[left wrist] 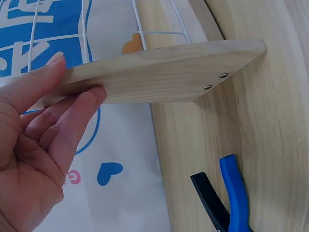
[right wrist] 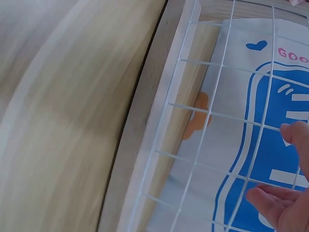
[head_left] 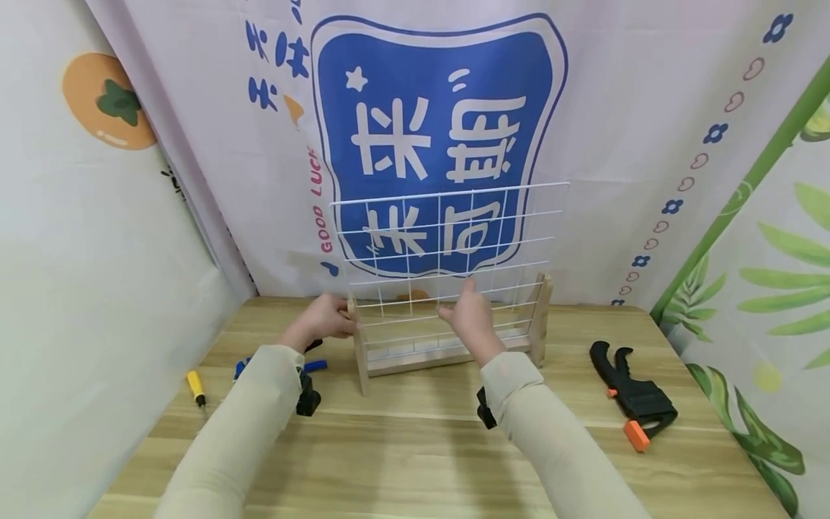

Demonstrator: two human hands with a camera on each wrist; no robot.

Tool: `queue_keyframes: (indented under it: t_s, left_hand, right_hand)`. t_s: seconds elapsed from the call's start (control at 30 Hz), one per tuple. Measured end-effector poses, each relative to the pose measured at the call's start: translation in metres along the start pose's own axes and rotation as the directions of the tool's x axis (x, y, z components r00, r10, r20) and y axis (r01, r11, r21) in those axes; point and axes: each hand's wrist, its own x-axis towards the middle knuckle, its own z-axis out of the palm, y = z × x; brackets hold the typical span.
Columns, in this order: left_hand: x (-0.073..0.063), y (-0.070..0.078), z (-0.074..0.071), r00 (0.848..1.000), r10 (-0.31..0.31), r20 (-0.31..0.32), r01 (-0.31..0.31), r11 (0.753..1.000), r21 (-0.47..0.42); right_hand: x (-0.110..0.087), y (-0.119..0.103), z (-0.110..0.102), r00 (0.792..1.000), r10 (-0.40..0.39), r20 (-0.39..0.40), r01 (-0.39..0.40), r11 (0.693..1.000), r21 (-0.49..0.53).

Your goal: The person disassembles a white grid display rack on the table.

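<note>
A white wire grid [head_left: 447, 194] stands upright in a wooden frame, between a left side panel [head_left: 359, 355] and a right side panel [head_left: 541, 321] joined by a low crossbar [head_left: 421, 362]. My left hand [head_left: 324, 317] pinches the upper part of the left panel; in the left wrist view its thumb lies on one face and the fingers on the other. Two screw heads [left wrist: 215, 81] show near that panel's lower end. In front of the grid is my right hand [head_left: 473, 317], thumb and fingers spread apart, fingertips close to the wires [right wrist: 263, 125].
Pliers with blue and black handles [left wrist: 235, 193] lie left of the frame, partly behind the left arm. A yellow-handled screwdriver [head_left: 196, 388] lies near the table's left edge. On the right rests a black bar clamp [head_left: 642, 400] with orange pads. A printed curtain [head_left: 609, 238] hangs behind.
</note>
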Motion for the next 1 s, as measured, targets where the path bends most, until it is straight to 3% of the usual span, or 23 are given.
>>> queue_keyframes:
  t_s: [0.2, 0.3, 0.43, 0.77, 1.0]
  left_hand:
    - [-0.010, 0.007, -0.001, 0.999, 0.034, 0.017, -0.037, 0.981, 0.191]
    - [-0.015, 0.009, 0.000, 0.998, 0.054, 0.028, -0.059, 0.968, 0.244]
    - [-0.023, 0.013, 0.001, 0.996, 0.067, 0.057, -0.080, 0.966, 0.246]
    - [-0.038, 0.015, 0.011, 0.995, 0.020, 0.099, -0.039, 0.981, 0.192]
    - [-0.043, 0.024, 0.013, 0.991, 0.011, 0.133, -0.045, 0.967, 0.252]
  right_hand:
    - [-0.006, 0.006, 0.006, 0.999, 0.001, -0.048, 0.001, 0.999, 0.053]
    - [-0.010, 0.007, 0.008, 0.997, -0.014, -0.071, 0.017, 0.998, 0.055]
    - [-0.017, 0.009, 0.010, 0.995, -0.016, -0.101, 0.022, 0.998, 0.056]
    - [-0.030, 0.016, 0.015, 0.985, -0.042, -0.169, 0.048, 0.998, 0.032]
    - [-0.041, 0.013, 0.012, 0.984, -0.021, -0.177, 0.031, 0.998, 0.053]
